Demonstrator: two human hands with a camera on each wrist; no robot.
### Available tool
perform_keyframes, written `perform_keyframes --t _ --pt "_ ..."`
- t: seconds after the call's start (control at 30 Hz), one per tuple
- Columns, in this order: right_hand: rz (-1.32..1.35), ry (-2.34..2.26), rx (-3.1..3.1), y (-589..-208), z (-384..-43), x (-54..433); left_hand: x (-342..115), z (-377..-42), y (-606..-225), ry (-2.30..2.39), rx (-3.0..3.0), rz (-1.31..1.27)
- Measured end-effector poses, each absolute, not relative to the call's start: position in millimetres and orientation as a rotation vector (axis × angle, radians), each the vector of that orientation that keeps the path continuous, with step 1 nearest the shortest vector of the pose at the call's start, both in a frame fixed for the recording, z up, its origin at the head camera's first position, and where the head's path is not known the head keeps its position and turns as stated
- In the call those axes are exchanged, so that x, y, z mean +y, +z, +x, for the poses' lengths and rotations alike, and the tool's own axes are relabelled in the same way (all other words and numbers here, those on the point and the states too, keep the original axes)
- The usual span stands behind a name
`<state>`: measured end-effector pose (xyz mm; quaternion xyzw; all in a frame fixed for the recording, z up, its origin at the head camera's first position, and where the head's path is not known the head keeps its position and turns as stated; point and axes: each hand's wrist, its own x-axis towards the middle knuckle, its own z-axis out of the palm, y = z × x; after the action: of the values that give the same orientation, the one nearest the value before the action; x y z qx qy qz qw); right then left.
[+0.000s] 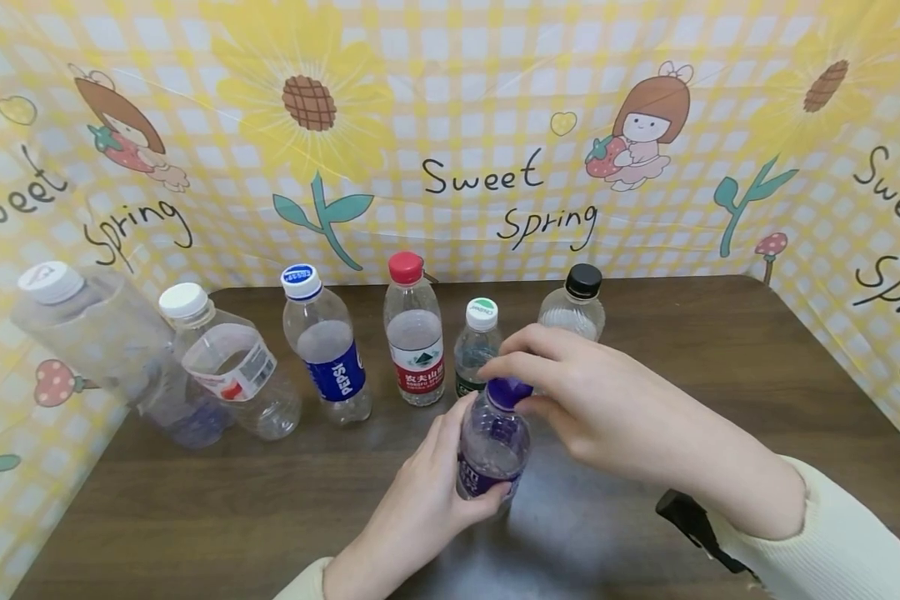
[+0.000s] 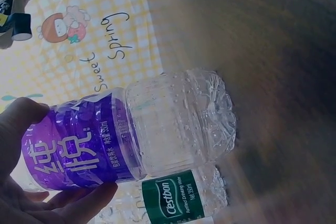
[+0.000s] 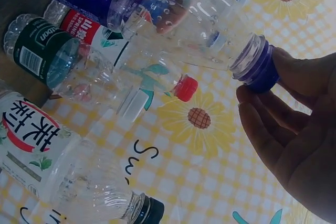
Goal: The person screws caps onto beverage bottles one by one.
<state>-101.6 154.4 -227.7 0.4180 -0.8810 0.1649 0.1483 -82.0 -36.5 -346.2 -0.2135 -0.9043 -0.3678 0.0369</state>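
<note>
My left hand [image 1: 423, 483] grips a clear plastic bottle [image 1: 493, 446] with a purple label around its body. In the left wrist view the thumb and fingers wrap the label [image 2: 79, 142], and the bottle's base looks clear of the table. Above it, my right hand [image 1: 607, 400] pinches the purple cap [image 1: 508, 392] between thumb and fingers. The right wrist view shows this cap [image 3: 260, 69] at the bottle's mouth; whether it is loose or tight I cannot tell. Just behind stands a small green-labelled bottle [image 1: 477, 346] with a white cap.
Along the back of the brown table [image 1: 270, 517] stand a black-capped bottle [image 1: 583, 283], a red-capped bottle [image 1: 414, 333], a Pepsi bottle [image 1: 330, 358], a white-capped bottle [image 1: 232, 367] and a large bottle [image 1: 112, 342]. A yellow checked cloth [image 1: 480, 108] hangs behind.
</note>
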Motion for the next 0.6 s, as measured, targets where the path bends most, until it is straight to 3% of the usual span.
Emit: perform_keyframes --t 0.6 --pt "1.206 0.475 -2.540 -226.7 -100.7 155.2 -36.5 -82.8 -345.8 -1.162 -2.798 -0.652"
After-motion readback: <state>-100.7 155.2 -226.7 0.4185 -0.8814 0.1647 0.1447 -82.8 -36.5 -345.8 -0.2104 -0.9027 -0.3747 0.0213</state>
